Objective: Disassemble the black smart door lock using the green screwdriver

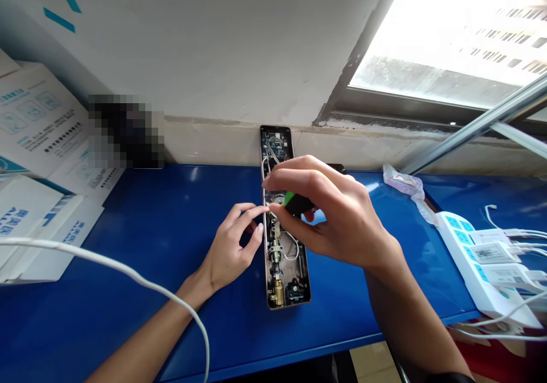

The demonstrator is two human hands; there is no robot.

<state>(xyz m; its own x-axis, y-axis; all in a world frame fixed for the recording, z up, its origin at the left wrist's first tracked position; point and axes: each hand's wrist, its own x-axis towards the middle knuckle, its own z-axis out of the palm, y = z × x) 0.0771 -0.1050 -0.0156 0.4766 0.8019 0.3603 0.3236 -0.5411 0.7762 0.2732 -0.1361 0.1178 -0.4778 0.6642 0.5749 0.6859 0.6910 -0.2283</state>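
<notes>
A long, narrow door lock housing lies open on the blue table, its inside facing up. A blue circuit board sits at its far end, and a brass-coloured cylinder at the near end. White wires run between the parts. My right hand is over the middle of the housing, closed round a green-and-black screwdriver whose tip I cannot make out. From the left, my left hand reaches in with its index fingertip at the housing's edge; thumb and finger are apart, holding nothing.
White printed boxes are stacked at the left. A white cable crosses above my left forearm. At the right are a power strip with plugged-in adapters, a plastic packet and a metal frame. The wall stands directly behind the table.
</notes>
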